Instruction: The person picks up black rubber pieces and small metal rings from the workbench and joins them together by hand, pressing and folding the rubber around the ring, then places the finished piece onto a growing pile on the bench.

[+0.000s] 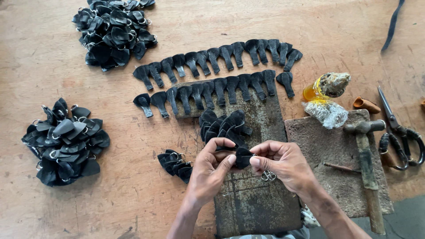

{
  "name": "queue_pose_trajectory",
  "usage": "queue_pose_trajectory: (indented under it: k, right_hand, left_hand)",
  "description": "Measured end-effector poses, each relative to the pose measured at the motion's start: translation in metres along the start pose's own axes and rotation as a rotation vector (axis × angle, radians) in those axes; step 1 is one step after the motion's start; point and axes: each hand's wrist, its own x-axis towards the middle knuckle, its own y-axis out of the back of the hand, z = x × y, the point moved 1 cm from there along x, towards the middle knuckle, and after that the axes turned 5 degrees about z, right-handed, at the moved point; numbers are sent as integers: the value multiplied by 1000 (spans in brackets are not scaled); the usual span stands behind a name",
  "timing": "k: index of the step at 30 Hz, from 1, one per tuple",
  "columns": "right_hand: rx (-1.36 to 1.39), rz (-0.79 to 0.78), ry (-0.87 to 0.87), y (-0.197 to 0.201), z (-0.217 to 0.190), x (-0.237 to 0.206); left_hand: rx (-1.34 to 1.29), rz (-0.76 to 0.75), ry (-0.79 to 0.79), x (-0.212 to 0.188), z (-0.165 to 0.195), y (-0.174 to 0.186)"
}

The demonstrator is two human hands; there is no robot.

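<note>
My left hand [211, 167] and my right hand [283, 163] meet over a dark metal plate [254, 203] and pinch one small black leather piece [243, 157] between thumbs and fingers. Small metal rings [267, 176] lie under my right hand. Just beyond the hands sits a loose stack of black leather pieces [225, 126]. A smaller cluster of ringed pieces [175, 163] lies left of my left hand.
Two rows of black leather tabs [212, 77] are laid out farther back. Piles of finished ringed pieces lie at left [65, 141] and top left [113, 31]. A hammer [366, 168], scissors [398, 130], a glue pot [325, 86] and a plastic bag [327, 113] are at right.
</note>
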Motion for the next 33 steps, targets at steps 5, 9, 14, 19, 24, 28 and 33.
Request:
queue_pose_trajectory:
  k: [5,9,14,19,24,28,33]
  right_hand:
    - [-1,-5,11,-1,0,1]
    - [-12,7,12,-2,0,0]
    - [-33,-6,65,-3,0,-1]
    - [-69,-11,67,-3,0,-1]
    - [-81,-12,73,-4,0,-1]
    - [-128,-1,87,-4,-1,-1]
    - [-170,21,78,-5,0,-3]
  left_hand:
    - [-86,-1,42,4,-7,2]
    - [-91,1,47,5,-11,2]
    - [-111,-5,36,6,-13,3]
    - [-116,-10,28,6,-15,4]
    - [-140,-13,28,7,-16,4]
    - [-139,-13,33,7,-16,3]
    - [-90,3,36,7,-13,2]
